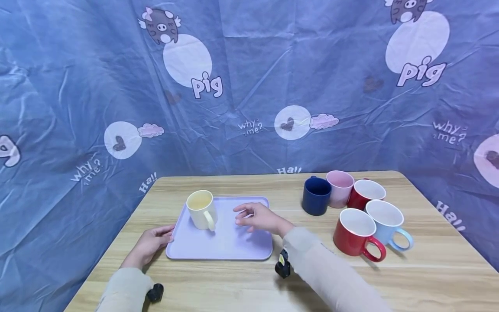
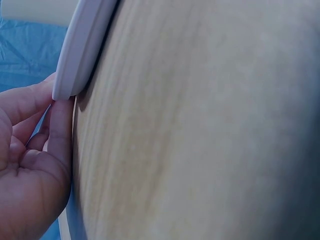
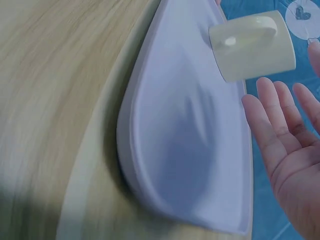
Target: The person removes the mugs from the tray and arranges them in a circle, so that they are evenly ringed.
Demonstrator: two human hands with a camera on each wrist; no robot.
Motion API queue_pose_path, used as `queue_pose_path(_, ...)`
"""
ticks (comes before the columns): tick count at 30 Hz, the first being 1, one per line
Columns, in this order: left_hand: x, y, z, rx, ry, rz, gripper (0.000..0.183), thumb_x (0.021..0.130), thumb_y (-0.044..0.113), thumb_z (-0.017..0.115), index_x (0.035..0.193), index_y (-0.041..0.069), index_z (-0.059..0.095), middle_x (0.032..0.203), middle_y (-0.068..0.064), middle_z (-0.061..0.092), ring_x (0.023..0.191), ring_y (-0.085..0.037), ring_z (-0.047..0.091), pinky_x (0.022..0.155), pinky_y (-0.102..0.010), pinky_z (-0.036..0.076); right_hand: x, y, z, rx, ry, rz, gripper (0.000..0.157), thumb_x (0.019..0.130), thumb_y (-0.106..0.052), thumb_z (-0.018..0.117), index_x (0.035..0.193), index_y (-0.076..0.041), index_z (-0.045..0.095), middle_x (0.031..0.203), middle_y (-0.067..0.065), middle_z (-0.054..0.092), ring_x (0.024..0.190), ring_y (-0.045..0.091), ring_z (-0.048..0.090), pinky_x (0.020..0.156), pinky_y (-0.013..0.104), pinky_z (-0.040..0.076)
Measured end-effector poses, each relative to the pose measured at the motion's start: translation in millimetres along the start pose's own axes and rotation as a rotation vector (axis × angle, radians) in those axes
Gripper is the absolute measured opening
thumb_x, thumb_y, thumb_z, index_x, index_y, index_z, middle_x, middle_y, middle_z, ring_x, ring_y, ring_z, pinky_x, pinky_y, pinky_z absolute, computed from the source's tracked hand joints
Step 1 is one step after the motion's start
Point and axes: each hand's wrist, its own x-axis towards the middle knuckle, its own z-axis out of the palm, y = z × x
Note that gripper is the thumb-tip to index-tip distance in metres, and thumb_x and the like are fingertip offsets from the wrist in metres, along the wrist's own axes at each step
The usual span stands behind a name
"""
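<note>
A pale yellow mug (image 1: 202,212) stands upright on the left half of a lavender tray (image 1: 234,249), its handle facing front right. At the tray's left edge, my left hand (image 1: 150,242) pinches the rim; in the left wrist view its fingers (image 2: 61,125) lie right at the tray's corner (image 2: 75,65). My right hand (image 1: 259,218) hovers above the tray's right half, fingers loosely spread and holding nothing. The right wrist view shows this hand (image 3: 295,155) apart from the mug (image 3: 252,47), with its shadow on the tray.
To the right of the tray stand several mugs close together: a navy mug (image 1: 316,197), a pink mug (image 1: 340,190), a red mug (image 1: 366,195) behind, a light blue mug (image 1: 386,221) and another red mug (image 1: 352,236) in front. A blue printed cloth (image 1: 249,86) hangs behind the wooden table (image 1: 218,286).
</note>
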Motion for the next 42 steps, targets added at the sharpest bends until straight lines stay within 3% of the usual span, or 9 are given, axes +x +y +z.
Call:
queue_pose_path(5,-0.8,0.4,-0.2,-0.035,-0.009,0.02,0.047,0.088,-0.007,0.059,0.131,-0.018,0.042,0.121,-0.028,0.058,0.095,-0.008,0.061,0.084,-0.023,0.053,13,-1,15.0,-0.013,0.043,-0.015,0.045,0.088,-0.011,0.068,0.128,0.005,0.054,0.106,0.016,0.065,0.087,0.023,0.064,0.068,0.044,0.058)
queue_pose_path(9,-0.6,0.7,-0.1,-0.043,-0.021,0.025,0.048,0.088,-0.008,0.058,0.131,-0.019,0.042,0.121,-0.028,0.058,0.094,-0.007,0.061,0.084,-0.022,0.053,23,1,27.8,-0.03,0.089,-0.015,0.045,0.087,-0.014,0.071,0.126,0.003,0.057,0.105,0.012,0.065,0.086,0.017,0.063,0.068,0.041,0.058)
queue_pose_path(19,-2.4,4.9,-0.1,-0.032,-0.018,0.013,0.047,0.09,-0.006,0.058,0.132,-0.018,0.041,0.121,-0.029,0.057,0.093,-0.006,0.06,0.082,-0.021,0.053,38,7,58.9,0.035,0.248,-0.022,0.045,0.084,-0.01,0.072,0.125,0.002,0.058,0.112,0.019,0.064,0.091,0.026,0.064,0.067,0.039,0.059)
queue_pose_path(25,-4.6,6.7,0.4,-0.029,-0.014,0.002,0.047,0.09,-0.005,0.058,0.131,-0.018,0.042,0.12,-0.028,0.058,0.094,-0.007,0.06,0.083,-0.022,0.053,42,6,69.6,0.072,0.281,-0.042,0.042,0.084,-0.009,0.073,0.122,0.002,0.06,0.111,0.019,0.064,0.097,0.029,0.063,0.068,0.039,0.059)
queue_pose_path(33,-2.9,2.2,-3.8,-0.073,-0.059,0.064,0.049,0.087,0.001,0.065,0.127,-0.019,0.047,0.113,-0.023,0.064,0.092,-0.006,0.061,0.081,-0.021,0.053,49,6,83.9,0.006,0.297,-0.034,0.028,0.083,-0.009,0.073,0.109,0.0,0.067,0.095,0.008,0.069,0.085,0.016,0.064,0.063,0.025,0.056)
queue_pose_path(42,-4.5,5.9,1.0,-0.038,-0.022,0.004,0.047,0.09,-0.005,0.058,0.132,-0.018,0.041,0.122,-0.029,0.057,0.094,-0.006,0.06,0.083,-0.022,0.053,49,3,96.7,-0.035,0.324,-0.043,0.013,0.086,-0.004,0.069,0.096,0.004,0.069,0.077,0.003,0.065,0.066,0.011,0.057,0.055,0.019,0.051)
